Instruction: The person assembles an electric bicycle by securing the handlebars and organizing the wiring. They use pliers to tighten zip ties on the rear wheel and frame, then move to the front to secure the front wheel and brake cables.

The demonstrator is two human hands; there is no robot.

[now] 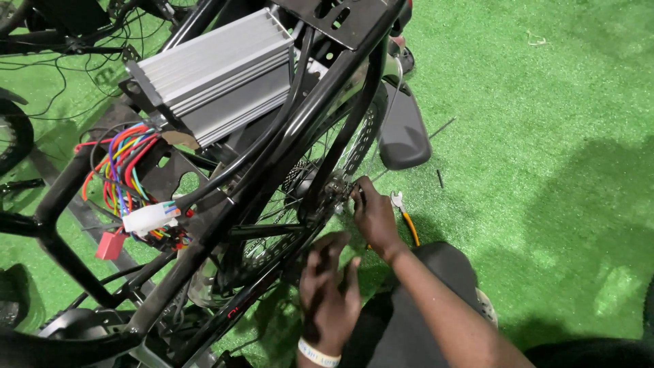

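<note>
Green artificial turf floor [545, 136] | right hand [373, 217], fingers curled at black bicycle's rear wheel hub [325, 197] | orange-handled spanner [403, 217] just right, pointing near-far | left hand [330, 289] spread, nearer.

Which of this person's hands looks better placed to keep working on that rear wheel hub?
Probably the right hand: its fingertips are already at the wheel hub, and the orange-handled wrench lies beside it. The left hand sits lower, near the frame tube.

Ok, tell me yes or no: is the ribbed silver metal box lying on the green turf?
No, the ribbed silver metal box sits up on the black bike frame, above the green turf.
</note>
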